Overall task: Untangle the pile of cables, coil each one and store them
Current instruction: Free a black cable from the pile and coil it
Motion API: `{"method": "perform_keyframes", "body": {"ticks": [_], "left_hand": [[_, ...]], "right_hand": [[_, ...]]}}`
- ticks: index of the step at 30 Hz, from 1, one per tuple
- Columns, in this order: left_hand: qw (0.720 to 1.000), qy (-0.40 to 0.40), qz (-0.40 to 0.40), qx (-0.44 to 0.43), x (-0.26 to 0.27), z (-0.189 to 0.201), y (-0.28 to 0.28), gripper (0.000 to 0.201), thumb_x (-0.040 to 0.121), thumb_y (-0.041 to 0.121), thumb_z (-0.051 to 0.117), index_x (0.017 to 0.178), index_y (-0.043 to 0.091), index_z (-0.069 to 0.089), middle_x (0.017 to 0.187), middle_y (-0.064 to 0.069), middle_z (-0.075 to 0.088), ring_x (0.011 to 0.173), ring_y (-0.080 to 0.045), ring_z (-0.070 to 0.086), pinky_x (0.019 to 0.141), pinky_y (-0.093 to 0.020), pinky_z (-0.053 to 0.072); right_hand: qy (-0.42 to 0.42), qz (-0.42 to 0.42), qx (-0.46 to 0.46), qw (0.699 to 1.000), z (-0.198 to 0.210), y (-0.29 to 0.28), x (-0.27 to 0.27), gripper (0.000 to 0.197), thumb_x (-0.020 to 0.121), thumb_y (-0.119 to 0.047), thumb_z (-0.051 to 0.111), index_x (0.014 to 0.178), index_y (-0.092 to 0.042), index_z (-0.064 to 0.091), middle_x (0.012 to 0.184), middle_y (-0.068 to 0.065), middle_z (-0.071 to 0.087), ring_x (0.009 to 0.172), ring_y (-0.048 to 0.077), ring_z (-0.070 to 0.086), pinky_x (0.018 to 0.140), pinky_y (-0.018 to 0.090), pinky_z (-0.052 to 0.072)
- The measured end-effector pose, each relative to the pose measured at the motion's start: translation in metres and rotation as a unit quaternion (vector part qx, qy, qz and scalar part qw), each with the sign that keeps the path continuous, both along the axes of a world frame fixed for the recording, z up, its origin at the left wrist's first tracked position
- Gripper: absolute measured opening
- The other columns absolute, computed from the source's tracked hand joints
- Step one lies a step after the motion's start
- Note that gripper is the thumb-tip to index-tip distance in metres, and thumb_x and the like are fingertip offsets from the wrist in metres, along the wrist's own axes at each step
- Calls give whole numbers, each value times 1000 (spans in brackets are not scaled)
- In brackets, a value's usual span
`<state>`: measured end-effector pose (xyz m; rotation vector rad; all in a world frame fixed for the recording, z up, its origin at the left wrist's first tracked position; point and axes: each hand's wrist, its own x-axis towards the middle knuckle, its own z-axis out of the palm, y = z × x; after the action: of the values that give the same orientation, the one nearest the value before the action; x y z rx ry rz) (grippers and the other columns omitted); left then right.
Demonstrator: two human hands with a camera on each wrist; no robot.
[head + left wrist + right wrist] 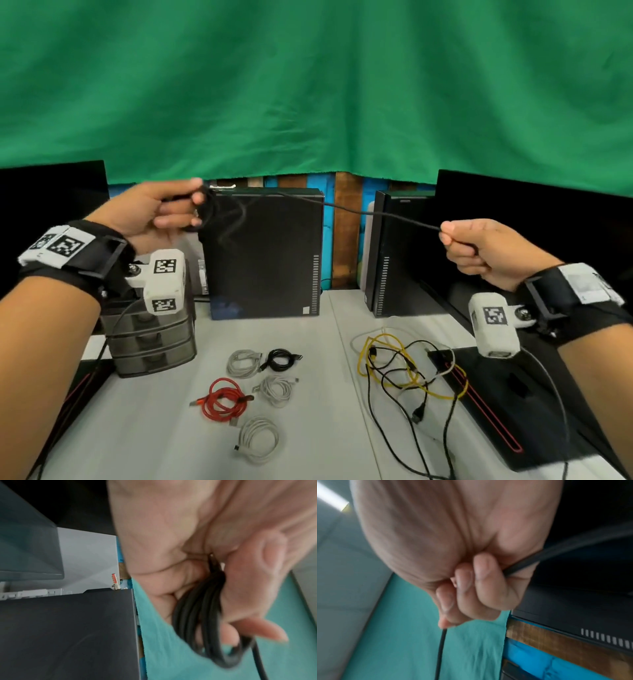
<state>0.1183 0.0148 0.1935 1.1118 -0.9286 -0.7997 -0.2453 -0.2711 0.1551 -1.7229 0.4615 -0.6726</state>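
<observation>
The left hand (161,214) grips several loops of a black cable (346,208), held above the table (154,428); its free length runs taut to the right hand (479,250), fingers curled round it.

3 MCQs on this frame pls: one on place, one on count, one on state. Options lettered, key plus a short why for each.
1. Where does the tangled pile lie relative to the coiled cables on the table?
A. to their left
B. to their right
C. on top of them

2. How many coiled cables lie on the table?
A. five
B. three
C. eight

3. What is the black cable doing between the hands?
A. lying slack on the table
B. plugged into the computer
C. stretched in the air, loops at one end

Key:
1 B, the tangle sits on the table's right part in the head view.
2 A, three white, one black, one red.
3 C, the left hand grips the loops and the right hand pinches the free run.
</observation>
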Motion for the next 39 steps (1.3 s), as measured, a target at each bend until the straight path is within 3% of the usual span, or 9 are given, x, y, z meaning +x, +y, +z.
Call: {"method": "perform_keyframes", "body": {"ticks": [6,12,19,23,28,32,34,37,39], "left_hand": [[966,177,102,-160,33,1,3,33,101,27,47,71,17,55,40,8,26,36,-8,28,70,-14,42],[956,193,146,-167,27,7,-3,30,101,27,48,74,16,55,42,10,28,39,-7,31,65,-14,46],[972,131,137,-141,7,23,-16,27,104,27,47,79,16,53,42,9,29,40,-7,30,65,-12,42],[978,104,136,-123,-2,24,-20,27,103,28,49,80,16,55,43,9,29,41,-7,32,67,-15,45],[981,88,134,-109,-15,23,-24,29,104,28,46,78,16,55,40,9,29,40,-7,32,65,-15,46],[981,81,142,-100,-19,23,-27,30,104,28,46,79,15,55,40,9,29,39,-7,32,66,-16,47],[982,72,153,-88,-19,24,-29,30,104,27,46,79,14,54,40,10,29,38,-7,31,64,-16,47],[989,36,131,-61,-18,26,-26,30,104,26,47,77,14,53,40,10,28,36,-8,28,66,-17,44],[995,21,72,-66,-18,28,-21,24,98,26,51,76,14,52,39,10,26,34,-8,27,68,-16,43]], "right_hand": [[-135,-80,146,977,-7,-17,-7,37,107,-36,37,75,-19,45,47,-10,27,35,4,21,31,16,17],[-117,-184,-16,976,-14,-15,-6,21,95,-15,65,76,-15,56,60,-1,44,40,5,31,35,16,24],[-163,-127,-93,974,15,13,-7,33,46,-34,92,63,-22,67,63,0,60,48,5,47,39,15,31],[-209,-90,-113,967,30,29,-4,15,59,-26,85,60,-21,71,61,0,64,48,10,51,41,19,41],[-213,-150,-56,964,24,23,7,16,82,-26,75,75,-14,68,68,1,69,56,10,61,48,20,52],[-80,-156,-36,984,-3,14,20,23,100,-22,59,84,-10,69,65,1,63,51,9,52,43,17,40],[35,-118,-86,989,-19,16,24,28,101,-20,57,81,-7,70,62,3,51,46,8,36,40,18,25],[163,38,-111,980,-29,31,20,23,95,-20,63,81,-4,71,56,2,44,46,9,30,40,18,22],[87,110,-53,989,-22,34,14,17,88,-20,68,77,-6,69,52,-1,41,43,7,28,38,15,23]]}}
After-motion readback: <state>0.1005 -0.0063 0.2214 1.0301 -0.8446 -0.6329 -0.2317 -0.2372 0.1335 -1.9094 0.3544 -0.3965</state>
